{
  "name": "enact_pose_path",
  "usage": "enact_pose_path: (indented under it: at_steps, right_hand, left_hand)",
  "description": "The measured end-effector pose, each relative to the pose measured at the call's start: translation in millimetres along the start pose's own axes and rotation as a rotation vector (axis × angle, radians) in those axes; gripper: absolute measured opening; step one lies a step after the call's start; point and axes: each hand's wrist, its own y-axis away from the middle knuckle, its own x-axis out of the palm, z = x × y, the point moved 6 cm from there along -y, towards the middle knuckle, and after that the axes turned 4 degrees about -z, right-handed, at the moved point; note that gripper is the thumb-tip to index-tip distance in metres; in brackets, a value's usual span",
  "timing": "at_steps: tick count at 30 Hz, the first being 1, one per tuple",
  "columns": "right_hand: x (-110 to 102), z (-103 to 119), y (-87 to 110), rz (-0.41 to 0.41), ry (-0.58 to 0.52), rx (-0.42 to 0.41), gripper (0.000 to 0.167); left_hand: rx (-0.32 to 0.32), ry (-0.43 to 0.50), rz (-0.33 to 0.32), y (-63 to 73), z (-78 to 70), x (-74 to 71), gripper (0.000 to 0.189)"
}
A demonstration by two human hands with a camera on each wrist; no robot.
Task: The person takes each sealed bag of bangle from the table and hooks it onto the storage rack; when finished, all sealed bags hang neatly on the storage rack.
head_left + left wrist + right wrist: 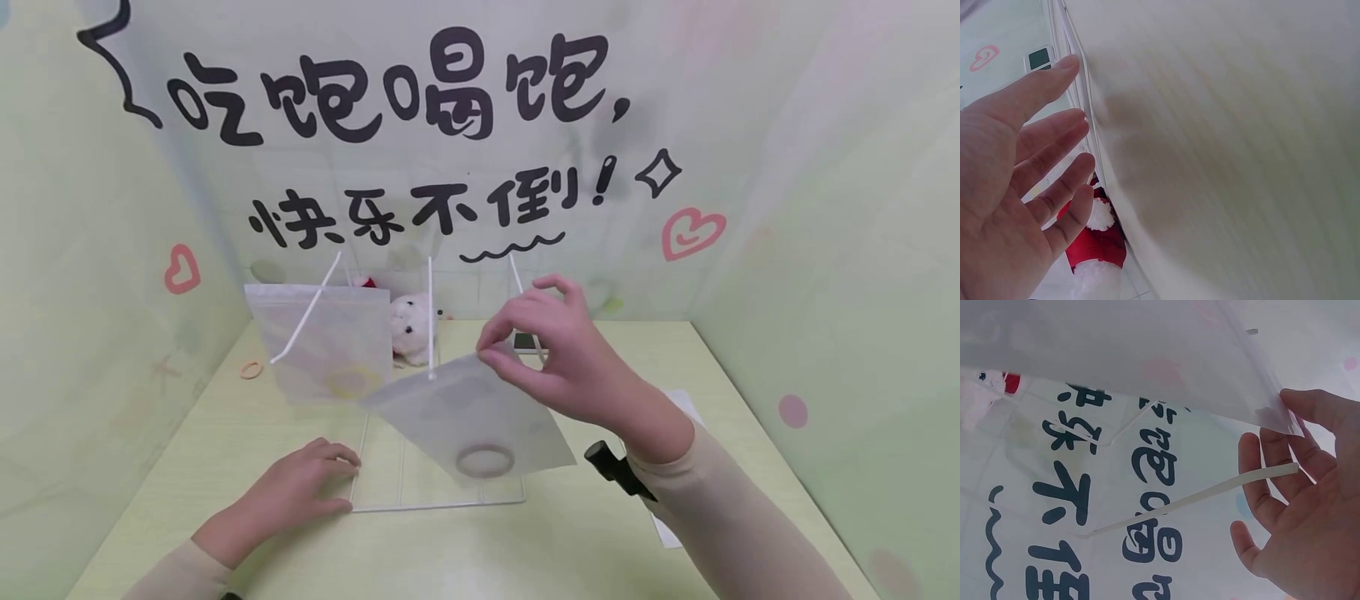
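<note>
Right sleeve [735, 517] nearest. Left hand [288, 479] touches the near-left corner of the white wire rack [438, 506], fingers apart and loose. Right hand [547, 346] pinches a translucent bag [465, 408] near its upper right corner; the bag slants above the rack, a ring [485, 460] showing through. By my eye: light, limp, slightly slick, easily creased; top edge or corner looks the best hold. Prong [431, 308] tip meets the top edge; contact unclear. Second bag [322, 333] crowds the left; more room rightward over the bench [577, 542]. Plush toy [411, 325] beyond.
</note>
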Motion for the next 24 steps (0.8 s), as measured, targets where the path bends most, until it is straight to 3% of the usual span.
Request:
enact_pose_path:
  at_steps: [7, 16, 24]
  right_hand:
    - [5, -13, -8.2, 0.060, -0.041, 0.064, 0.009]
    - [13, -38, -13.6, 0.160, -0.111, 0.214, 0.003]
    - [16, -55, -19.3, 0.160, -0.113, 0.219, 0.005]
  left_hand:
    - [-0.008, 0.003, 0.001, 0.4, 1.0, 0.4, 0.040]
    - [-0.027, 0.013, 0.012, 1.9, 0.4, 2.0, 0.040]
    - [-0.024, 0.010, 0.005, 0.3, -1.4, -0.9, 0.039]
